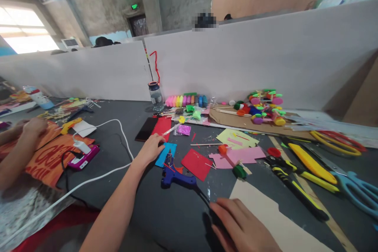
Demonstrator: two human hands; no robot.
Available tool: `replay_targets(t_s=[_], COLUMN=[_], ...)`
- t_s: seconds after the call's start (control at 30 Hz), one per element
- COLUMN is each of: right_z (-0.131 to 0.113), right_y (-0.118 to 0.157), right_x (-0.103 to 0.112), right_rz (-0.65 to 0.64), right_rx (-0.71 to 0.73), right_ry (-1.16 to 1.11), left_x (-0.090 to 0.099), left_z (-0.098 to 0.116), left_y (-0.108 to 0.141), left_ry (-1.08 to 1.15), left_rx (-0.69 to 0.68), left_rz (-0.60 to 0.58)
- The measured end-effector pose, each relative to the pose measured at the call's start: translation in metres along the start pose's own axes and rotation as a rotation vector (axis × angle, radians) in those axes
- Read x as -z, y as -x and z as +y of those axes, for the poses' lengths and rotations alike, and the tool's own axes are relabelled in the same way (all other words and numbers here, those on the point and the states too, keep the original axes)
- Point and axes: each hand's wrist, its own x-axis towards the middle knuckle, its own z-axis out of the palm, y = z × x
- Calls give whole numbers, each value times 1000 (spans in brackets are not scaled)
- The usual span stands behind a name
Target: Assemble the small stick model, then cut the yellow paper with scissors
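Note:
My left hand (151,150) reaches over the edge of a blue paper piece (161,160), its thumb and forefinger slightly apart, near a thin pale stick (172,128). A red sheet (162,125) and a black phone (145,130) lie just beyond it. To its right, a blue hot glue gun (177,178) rests on the table, nozzle pointing away. Its black cable (203,197) runs toward my right hand (240,226), which hovers at the front with curved fingers apart; whether it touches the cable I cannot tell. A red paper square (197,164) lies beyond the gun.
Pliers (292,189), a yellow cutter (313,163) and blue-handled scissors (358,193) lie at right. Colourful clay models (265,106) stand on cardboard at the back. A white cable (103,173) crosses the left to a pink power strip (84,158). A co-worker's hand (35,126) rests on orange cloth.

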Motion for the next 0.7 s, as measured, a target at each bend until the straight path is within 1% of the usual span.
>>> replay_targets(t_s=[0.03, 0.07, 0.13, 0.27, 0.37, 0.47, 0.7], right_z=[-6, -11, -17, -18, -14, -10, -5], right_y=[-12, -23, -42, -66, -72, -72, -70], right_x=[-6, -13, -28, -50, -59, -62, -63], right_rz=[-15, -56, -112, -197, -269, -321, -362], right_rx=[-4, -2, -8, -30, -23, -17, 1], right_ry=[4, 15, 51, 85, 100, 103, 84], left_x=[-1, -3, -5, -10, -11, -9, 0], left_z=[0, 0, 0, -1, -1, 0, 2], left_y=[-2, -3, -5, -6, -5, -4, 2], left_ry=[23, 47, 96, 204, 293, 385, 574], left_rx=[12, 26, 55, 120, 176, 210, 247], left_rz=[-1, -2, -3, -14, -28, -54, -102])
